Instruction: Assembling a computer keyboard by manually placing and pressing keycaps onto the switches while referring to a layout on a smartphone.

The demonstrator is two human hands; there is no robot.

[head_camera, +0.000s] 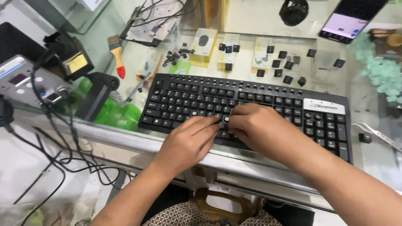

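Keyboard (251, 106) flat on glass counter (125, 138), both hands meeting over its lower middle rows, left hand (188, 140) fingers stretched flat on keys, right hand (255, 127) fingertips curled, pinching at one keycap (226, 119), loose keycaps (278, 63) scattered beyond, brush (117, 56) left.

A black keyboard (247, 106) with white key markings and a white label patch is seen, and loose black keycaps (281, 63) are scattered behind it. A brush (117, 55) is coloured with a tan handle and a red tip. Bright green plastic (121, 115) is seen under the glass. Pale yellow small boxes (204, 44) are noted. A grey device (19, 79) and black cables (63, 150) are shown. A brown patterned fabric (188, 215) is visible below.
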